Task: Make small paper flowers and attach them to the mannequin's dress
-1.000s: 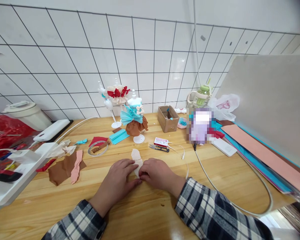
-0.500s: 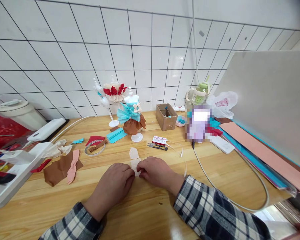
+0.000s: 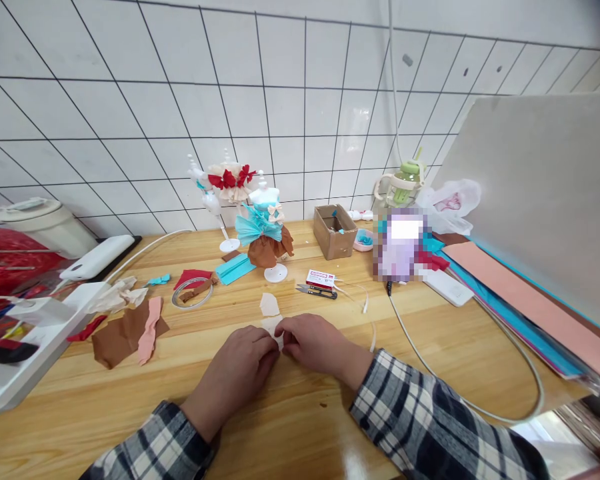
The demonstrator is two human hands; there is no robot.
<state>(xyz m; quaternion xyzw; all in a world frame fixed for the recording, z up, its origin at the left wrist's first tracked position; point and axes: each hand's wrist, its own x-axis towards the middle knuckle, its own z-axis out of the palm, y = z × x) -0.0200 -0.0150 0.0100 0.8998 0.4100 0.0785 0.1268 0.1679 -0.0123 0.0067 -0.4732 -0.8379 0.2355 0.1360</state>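
Note:
My left hand and my right hand meet over the wooden table, with fingertips pinched at the lower part of a small cream paper piece. Most of this piece is hidden by the fingers. Just beyond it lies a second cream paper piece, flat on the wood. Thread snips rest farther off, beside a small red and white box. Behind these, a mini dress form wears a blue bodice and a brown crepe paper skirt.
Paper scraps and a ring of wire lie to the left, near a white power strip. A cardboard box stands at the back. On the right are a phone, a cable and coloured paper sheets.
My left hand has shifted slightly right, closer to my right hand, and covers more of the near cream paper piece. The whole view has shifted a little.

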